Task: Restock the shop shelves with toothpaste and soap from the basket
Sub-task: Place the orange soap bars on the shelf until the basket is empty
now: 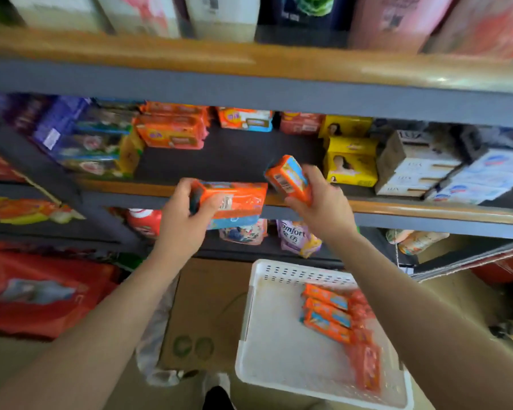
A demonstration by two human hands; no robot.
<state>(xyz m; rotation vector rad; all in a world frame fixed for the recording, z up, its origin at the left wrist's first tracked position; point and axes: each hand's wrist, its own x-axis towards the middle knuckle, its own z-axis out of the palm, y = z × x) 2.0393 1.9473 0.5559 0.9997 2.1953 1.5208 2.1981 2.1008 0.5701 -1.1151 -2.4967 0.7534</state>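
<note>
Head view: we see the shelving step under way, with both hands raised to the front edge of the middle shelf (397, 207). The left hand (187, 214) grips a large orange soap multipack (237, 199) lying level at the shelf lip, fingers curled round its left end; the right hand (320, 199) holds a smaller orange soap pack (289, 179) tilted on end, just above the same lip. We judge that the next move calls for carrying both packs inward onto the bare dark patch of shelf between the stacked orange soap packs (172, 133) at the back left and the yellow soap boxes (350, 161) on the right, and setting them flat. The white perforated basket (267, 321) stands on the floor below, beside a cardboard box (208, 306); it holds several more orange soap packs (332, 318) gathered along its right side, so we judge the restocking unfinished. We can make out no toothpaste in the basket; the frame is blurred.
</note>
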